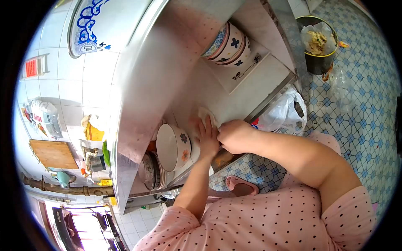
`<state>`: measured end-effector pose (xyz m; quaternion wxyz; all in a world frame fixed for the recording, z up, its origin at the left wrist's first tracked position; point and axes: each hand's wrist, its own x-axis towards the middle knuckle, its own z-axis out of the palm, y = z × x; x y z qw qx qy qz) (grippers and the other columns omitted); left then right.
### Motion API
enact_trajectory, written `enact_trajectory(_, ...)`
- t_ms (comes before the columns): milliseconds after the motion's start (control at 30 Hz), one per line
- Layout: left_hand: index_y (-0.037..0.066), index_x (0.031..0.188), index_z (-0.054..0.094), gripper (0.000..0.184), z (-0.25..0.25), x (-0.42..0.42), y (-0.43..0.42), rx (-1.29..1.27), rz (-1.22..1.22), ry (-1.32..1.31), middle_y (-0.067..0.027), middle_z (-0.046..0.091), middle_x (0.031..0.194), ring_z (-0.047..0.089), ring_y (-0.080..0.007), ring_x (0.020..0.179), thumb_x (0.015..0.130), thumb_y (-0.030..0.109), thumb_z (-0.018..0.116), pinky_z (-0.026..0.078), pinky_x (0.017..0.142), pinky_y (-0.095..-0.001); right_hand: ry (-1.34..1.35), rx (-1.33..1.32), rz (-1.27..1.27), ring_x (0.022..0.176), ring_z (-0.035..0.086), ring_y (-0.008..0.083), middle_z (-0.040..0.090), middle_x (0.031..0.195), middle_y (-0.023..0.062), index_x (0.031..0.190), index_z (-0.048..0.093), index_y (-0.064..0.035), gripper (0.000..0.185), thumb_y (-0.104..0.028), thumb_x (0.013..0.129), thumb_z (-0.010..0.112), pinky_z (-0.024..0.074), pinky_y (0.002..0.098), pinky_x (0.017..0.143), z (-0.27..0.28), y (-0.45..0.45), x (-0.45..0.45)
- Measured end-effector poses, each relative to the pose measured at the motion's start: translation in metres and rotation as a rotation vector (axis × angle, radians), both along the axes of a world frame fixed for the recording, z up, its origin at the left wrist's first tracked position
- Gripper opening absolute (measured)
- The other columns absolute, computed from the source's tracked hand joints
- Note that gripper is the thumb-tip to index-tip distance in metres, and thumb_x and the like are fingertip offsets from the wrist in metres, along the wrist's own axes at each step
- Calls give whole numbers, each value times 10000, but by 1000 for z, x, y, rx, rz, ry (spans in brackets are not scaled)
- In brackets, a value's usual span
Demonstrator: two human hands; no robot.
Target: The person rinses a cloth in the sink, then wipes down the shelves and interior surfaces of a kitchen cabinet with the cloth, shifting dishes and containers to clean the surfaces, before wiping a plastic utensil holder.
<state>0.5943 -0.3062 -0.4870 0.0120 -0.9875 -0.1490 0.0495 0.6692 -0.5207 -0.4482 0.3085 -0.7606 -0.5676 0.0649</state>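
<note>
My left hand (205, 136) lies on a metal shelf (188, 90), fingers stretched over a pale crumpled cloth (206, 113) and pressing it down. Some of those fingertips are blurred. Right beside it, my right hand (235, 136) is closed in a fist near the shelf's front edge; what its fingers hold, if anything, is hidden. To the left of my left hand stands a white bowl with flower prints (169, 146), beside stacked plates (153, 171). Farther along the shelf, patterned bowls (230, 46) sit on a white square tray (247, 71).
A white plastic bag (284, 111) hangs by the shelf's front edge. On the blue-patterned tiled floor (356, 125) stands a dark bin (320, 62) with scraps in it. Above the shelf is a metal counter (146, 62) carrying a blue-and-white container (100, 25). A pink slipper (243, 186) shows below.
</note>
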Motion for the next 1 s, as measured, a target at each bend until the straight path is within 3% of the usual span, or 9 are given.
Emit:
enact_trajectory(67, 218, 1523, 264, 571, 27, -12, -40, -115, 163, -26, -148, 50, 1617, 4, -395, 1478, 987, 369, 391, 125, 1054, -708, -54, 66, -14, 974, 641, 293, 691, 955, 132, 837, 735, -41, 166, -131, 720, 659, 511, 383, 866, -11, 1, -6)
enact_trajectory(100, 230, 1513, 289, 554, 36, -1, -42, 158, 82, 295, -134, 56, 1618, 24, -421, 1468, 985, 349, 404, 119, 1073, -683, -85, 95, -23, 1004, 625, 292, 683, 974, 133, 838, 736, -38, 175, -134, 711, 663, 497, 381, 895, -16, 2, -8)
enact_trajectory(167, 227, 1503, 309, 544, 16, 36, 3, 447, -79, 256, -125, 71, 1618, 36, -441, 1458, 982, 350, 403, 126, 1087, -665, -127, 132, -20, 1046, 604, 292, 670, 1006, 133, 844, 737, -34, 195, -137, 693, 669, 476, 385, 935, -15, -5, -10)
enact_trajectory(267, 156, 1474, 356, 503, 40, 108, -17, -88, 363, -182, -143, 190, 1588, 155, -464, 1424, 998, 316, 384, 171, 1094, -651, -134, 185, -20, 1063, 594, 293, 663, 1030, 133, 848, 738, -30, 220, -145, 672, 674, 461, 387, 962, -14, -10, -9)
enact_trajectory(333, 59, 1533, 166, 574, 22, 167, 54, 528, -34, 224, -131, 291, 1550, 304, -406, 1367, 1017, 209, 367, 209, 1123, -542, -149, 248, -58, 1060, 592, 289, 661, 1035, 133, 846, 739, -32, 228, -150, 663, 675, 458, 374, 969, -21, -11, -10)
enact_trajectory(433, 87, 1536, 180, 560, -15, 251, 172, 722, -69, 153, -132, 361, 1510, 393, -360, 1320, 1021, 200, 368, 333, 1076, -465, -115, 264, -47, 1138, 569, 306, 638, 1104, 159, 842, 717, -26, 199, -157, 702, 665, 453, 377, 1002, -27, -9, -7)
enact_trajectory(667, 56, 1467, 326, 507, 17, 228, 94, 303, -85, -38, -189, 330, 1518, 355, -374, 1364, 969, 117, 403, 325, 1105, -416, -1, 25, 89, 1194, 552, 323, 624, 1156, 178, 895, 695, -15, 235, -183, 732, 681, 458, 384, 1018, -12, -10, 4)
enact_trajectory(900, 35, 1405, 437, 518, 42, 40, -11, -266, -378, -180, -257, 285, 1520, 266, -398, 1417, 888, 6, 456, 296, 1140, -398, -28, 107, 54, 999, 627, 300, 668, 985, 154, 848, 727, -36, 180, -113, 706, 648, 507, 390, 873, -14, -5, -1)
enact_trajectory(1000, 47, 1408, 431, 532, 82, -9, -56, -313, -33, 52, -257, 232, 1543, 211, -394, 1440, 880, -16, 447, 295, 1140, -415, -114, 106, 38, 1118, 584, 301, 620, 1094, 168, 923, 700, -31, 284, -176, 678, 713, 480, 386, 956, -15, -13, -3)
